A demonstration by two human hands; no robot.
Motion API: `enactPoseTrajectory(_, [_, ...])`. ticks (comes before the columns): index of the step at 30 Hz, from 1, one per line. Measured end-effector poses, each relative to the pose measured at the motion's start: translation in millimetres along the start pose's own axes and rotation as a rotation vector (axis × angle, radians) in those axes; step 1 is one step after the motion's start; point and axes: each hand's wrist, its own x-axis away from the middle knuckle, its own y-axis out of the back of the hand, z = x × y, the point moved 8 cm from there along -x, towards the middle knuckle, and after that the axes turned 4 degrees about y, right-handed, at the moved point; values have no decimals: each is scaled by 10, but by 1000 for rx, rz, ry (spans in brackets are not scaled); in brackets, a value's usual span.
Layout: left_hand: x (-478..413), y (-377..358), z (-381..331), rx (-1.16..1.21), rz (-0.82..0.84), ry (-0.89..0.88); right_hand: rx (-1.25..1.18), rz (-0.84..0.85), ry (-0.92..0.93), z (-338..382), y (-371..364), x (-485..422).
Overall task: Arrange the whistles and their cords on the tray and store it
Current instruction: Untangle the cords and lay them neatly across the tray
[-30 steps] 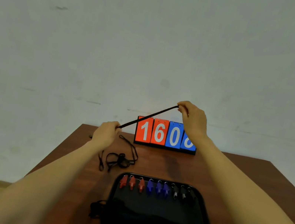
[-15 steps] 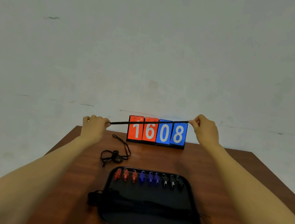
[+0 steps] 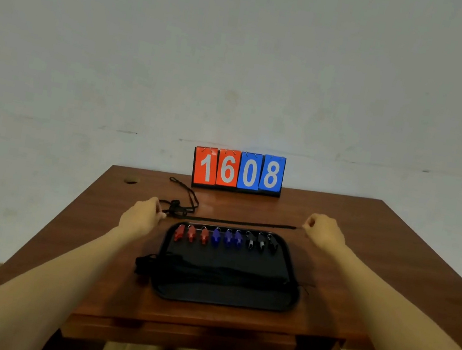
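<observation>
Black tray sits near the counter's front edge, with bundled cords across its near half and red, blue and black whistles lined along its far rim. Just past that, left hand and right hand each pinch an end of a stretched cord. Tangled cord lies beyond, scoreboard at the back edge.

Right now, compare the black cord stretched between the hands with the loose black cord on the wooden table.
The stretched cord is pulled straight; the loose cord lies looped and tangled. The left hand and right hand pinch the stretched cord's ends; the loose cord lies on the wooden table. The stretched cord runs along the black tray's far rim; the loose cord lies nearer the red-and-blue scoreboard. Both are thin and black.
</observation>
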Motion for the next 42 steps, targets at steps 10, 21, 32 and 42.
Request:
enactPoseTrajectory(10, [220, -507, 219, -73, 133, 43, 6, 172, -103, -377, -467, 363])
enactPoseTrajectory(21, [340, -701, 343, -90, 143, 48, 19, 218, -134, -514, -685, 509])
enactPoseTrajectory(32, [281, -619, 251, -86, 8, 68, 16, 162, -127, -417, -709, 498])
enactPoseTrajectory(42, [295, -823, 297, -276, 69, 41, 59, 197, -93, -468, -852, 496])
